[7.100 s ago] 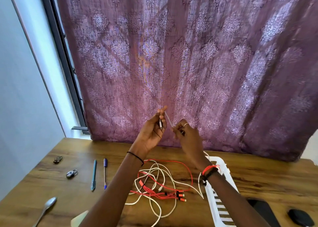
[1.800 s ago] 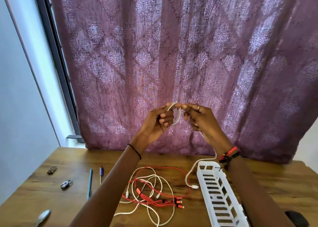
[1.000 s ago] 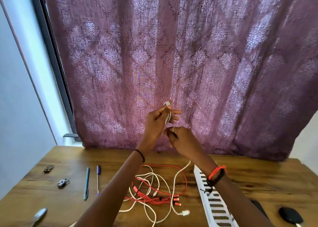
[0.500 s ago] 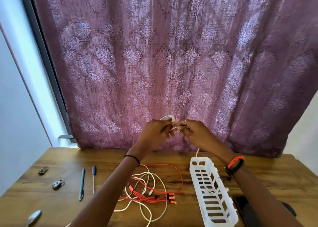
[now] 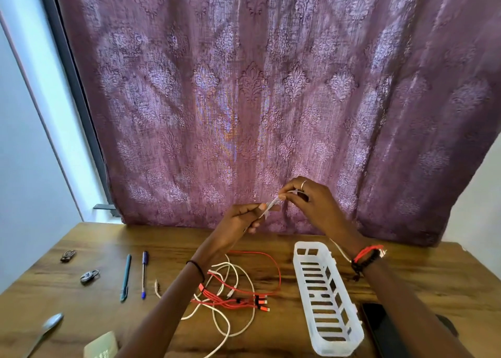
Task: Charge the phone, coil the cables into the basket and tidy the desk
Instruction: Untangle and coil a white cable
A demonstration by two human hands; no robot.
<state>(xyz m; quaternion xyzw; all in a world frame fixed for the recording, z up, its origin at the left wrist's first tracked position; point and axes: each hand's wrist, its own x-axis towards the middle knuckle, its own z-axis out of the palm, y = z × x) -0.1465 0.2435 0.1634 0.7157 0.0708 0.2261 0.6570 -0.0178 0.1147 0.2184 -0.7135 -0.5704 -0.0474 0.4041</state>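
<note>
Before a purple patterned curtain [image 5: 244, 100], above a brown wooden desk [image 5: 168, 238], the left hand [image 5: 240, 218] and right hand [image 5: 311, 203] have drawn apart, each pinching a thin white cable [image 5: 272, 204] now stretched between them, so coiling looks unfinished. The slotted white plastic basket [image 5: 336, 347] near the right edge appears empty. A red-and-white cable tangle [image 5: 235, 292] lies mid-desk. A dark phone [image 5: 376, 328] sits at the front right corner.

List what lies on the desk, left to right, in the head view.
Small dark trinket, small metal trinket, teal pen, blue pen, tangle of red and white cables, white basket, black phone. The spoon and the pale card overlap others, so left out.
</note>
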